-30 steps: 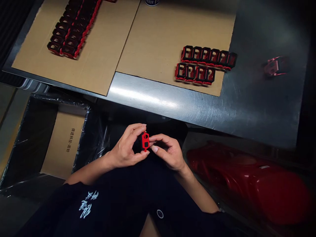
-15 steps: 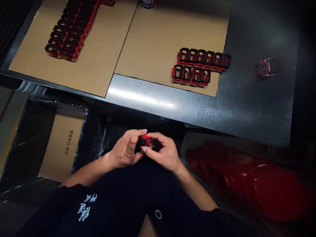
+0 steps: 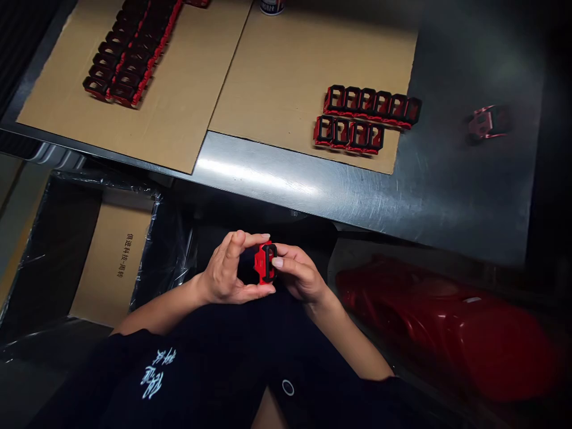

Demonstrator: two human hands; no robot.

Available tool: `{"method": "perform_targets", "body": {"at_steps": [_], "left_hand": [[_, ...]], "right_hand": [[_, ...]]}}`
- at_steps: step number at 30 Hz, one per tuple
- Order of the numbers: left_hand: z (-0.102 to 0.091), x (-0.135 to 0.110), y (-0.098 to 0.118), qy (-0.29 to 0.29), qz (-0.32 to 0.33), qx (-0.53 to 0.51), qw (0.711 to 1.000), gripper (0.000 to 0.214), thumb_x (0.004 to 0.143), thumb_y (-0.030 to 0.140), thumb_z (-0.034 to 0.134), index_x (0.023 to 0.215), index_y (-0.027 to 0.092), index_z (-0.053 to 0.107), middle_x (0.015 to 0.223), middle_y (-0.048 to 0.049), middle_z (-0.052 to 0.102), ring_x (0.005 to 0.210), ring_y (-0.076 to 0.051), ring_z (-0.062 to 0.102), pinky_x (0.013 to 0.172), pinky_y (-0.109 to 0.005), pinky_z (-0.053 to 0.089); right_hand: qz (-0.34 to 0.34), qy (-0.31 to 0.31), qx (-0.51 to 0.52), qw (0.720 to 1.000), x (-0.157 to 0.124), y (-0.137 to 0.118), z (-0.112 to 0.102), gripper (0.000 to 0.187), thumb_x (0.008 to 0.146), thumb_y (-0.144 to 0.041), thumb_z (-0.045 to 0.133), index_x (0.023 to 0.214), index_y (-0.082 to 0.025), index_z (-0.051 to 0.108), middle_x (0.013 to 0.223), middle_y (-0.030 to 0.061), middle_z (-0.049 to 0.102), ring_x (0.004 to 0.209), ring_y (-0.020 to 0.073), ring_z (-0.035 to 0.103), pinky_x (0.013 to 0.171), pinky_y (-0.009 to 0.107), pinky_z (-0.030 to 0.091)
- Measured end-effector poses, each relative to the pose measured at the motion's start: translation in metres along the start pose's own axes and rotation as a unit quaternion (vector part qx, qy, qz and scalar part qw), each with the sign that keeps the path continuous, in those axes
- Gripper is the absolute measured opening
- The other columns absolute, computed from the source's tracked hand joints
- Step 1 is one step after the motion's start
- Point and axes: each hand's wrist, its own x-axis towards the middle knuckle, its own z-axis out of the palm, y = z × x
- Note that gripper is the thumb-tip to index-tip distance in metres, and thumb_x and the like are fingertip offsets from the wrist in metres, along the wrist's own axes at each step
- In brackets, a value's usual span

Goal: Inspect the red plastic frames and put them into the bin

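Observation:
A small red and black plastic frame part (image 3: 260,266) is held upright above my lap, its black rimmed opening turned to the right. My left hand (image 3: 227,271) grips it by its upper and lower ends, between thumb below and a finger above. From the other side my right hand (image 3: 301,271) pinches the part's black rim, the thumb lying across the opening. Fingers of the right hand behind the part are partly hidden.
Rows of similar red and black parts (image 3: 353,116) stand on cardboard (image 3: 277,83) atop a metal table (image 3: 290,182); more rows (image 3: 127,59) lie at left. One loose part (image 3: 482,123) sits far right. A plastic-lined box (image 3: 118,256) is lower left, a glossy red bag-like object (image 3: 482,328) lower right.
The part has been turned in my hands: its red side and open black frame now show. My left thumb has moved down to its lower end, and my right thumb onto the rim.

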Motion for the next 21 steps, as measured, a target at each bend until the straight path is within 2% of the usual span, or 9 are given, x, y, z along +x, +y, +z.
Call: {"method": "perform_targets", "body": {"at_steps": [4,7,10,13,15,18,21], "left_hand": [[-0.003,-0.001,0.0,-0.016,-0.057,-0.031,0.998,0.125,0.076,0.049,0.084,0.163,0.019,0.0,0.131,-0.0215,0.063,0.115,-0.029,0.065,0.087,-0.042,0.06],[-0.006,-0.003,0.001,-0.043,-0.1,-0.044,0.993,0.122,0.079,0.048,0.082,0.163,0.023,-0.003,0.132,-0.0197,0.063,0.116,-0.028,0.065,0.085,-0.04,0.061],[-0.007,-0.004,0.003,-0.08,-0.116,-0.021,0.99,0.119,0.081,0.045,0.08,0.163,0.021,-0.003,0.131,-0.0197,0.062,0.115,-0.029,0.064,0.088,-0.044,0.06],[-0.007,-0.002,0.004,-0.15,-0.13,0.013,0.98,0.113,0.08,0.036,0.079,0.163,0.02,0.005,0.129,-0.0188,0.061,0.113,-0.032,0.061,0.092,-0.052,0.058],[-0.009,0.0,0.006,-0.184,-0.153,0.012,0.971,0.102,0.078,0.03,0.078,0.161,0.023,0.019,0.128,-0.0168,0.06,0.113,-0.032,0.059,0.094,-0.054,0.057],[-0.012,0.0,0.005,-0.16,-0.187,-0.058,0.967,0.086,0.077,0.026,0.077,0.153,0.027,0.036,0.132,-0.0144,0.058,0.12,-0.031,0.058,0.102,-0.053,0.054],[-0.015,-0.004,0.003,-0.094,-0.212,-0.169,0.958,0.083,0.077,0.027,0.079,0.15,0.029,0.039,0.141,-0.0136,0.055,0.129,-0.031,0.056,0.11,-0.052,0.05]], "right_hand": [[0.03,-0.014,0.028,0.999,0.001,0.001,0.001,0.033,0.08,-0.044,0.076,0.095,-0.015,0.076,0.078,0.0044,0.07,0.062,0.0145,0.061,0.055,0.025,0.052],[0.035,0.009,0.045,0.998,0.001,0.002,-0.001,0.035,0.078,-0.044,0.081,0.097,-0.016,0.073,0.076,0.0022,0.071,0.057,0.012,0.061,0.051,0.022,0.051],[0.043,0.036,0.042,0.998,0.001,0.002,0.0,0.038,0.074,-0.043,0.086,0.097,-0.018,0.07,0.065,-0.0028,0.068,0.045,0.0081,0.056,0.044,0.018,0.045],[0.048,0.049,0.004,0.998,0.002,0.001,0.003,0.036,0.071,-0.039,0.091,0.085,-0.018,0.065,0.058,-0.0062,0.063,0.04,0.0053,0.05,0.04,0.016,0.039],[0.044,0.048,-0.028,0.997,0.003,0.0,0.004,0.036,0.07,-0.039,0.091,0.081,-0.017,0.065,0.057,-0.006,0.062,0.042,0.0055,0.052,0.042,0.016,0.04],[0.009,0.08,-0.065,0.995,0.002,-0.004,0.001,0.034,0.079,-0.048,0.082,0.088,-0.017,0.072,0.059,-0.0036,0.065,0.045,0.0069,0.054,0.045,0.018,0.043],[-0.029,0.125,-0.076,0.989,-0.001,-0.009,-0.005,0.032,0.084,-0.049,0.077,0.092,-0.018,0.075,0.059,-0.0026,0.067,0.047,0.0079,0.056,0.047,0.019,0.044]]}}
